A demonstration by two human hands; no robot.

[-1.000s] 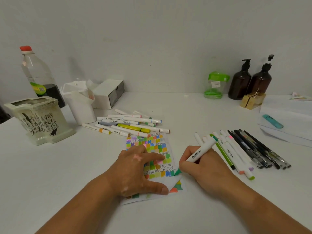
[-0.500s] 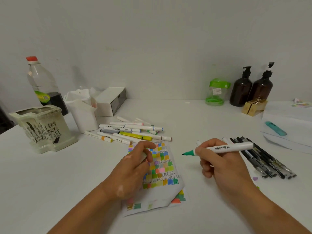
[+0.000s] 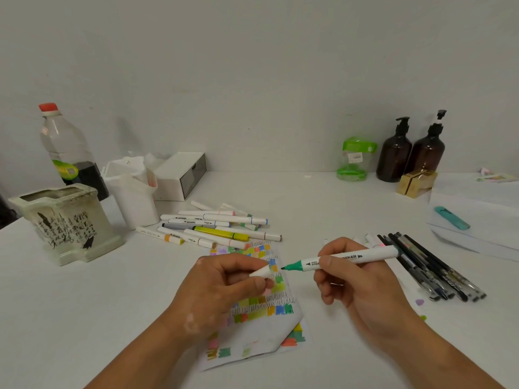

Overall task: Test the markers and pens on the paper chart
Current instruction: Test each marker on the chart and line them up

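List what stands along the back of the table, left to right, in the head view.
red-capped bottle → white holder → white box → green-lidded jar → first brown pump bottle → second brown pump bottle

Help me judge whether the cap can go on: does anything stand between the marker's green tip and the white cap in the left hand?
Nothing visible does. The right hand holds the marker level, its green tip aimed at the white cap pinched in the left hand. Only a bare gap lies between them, above the paper chart.
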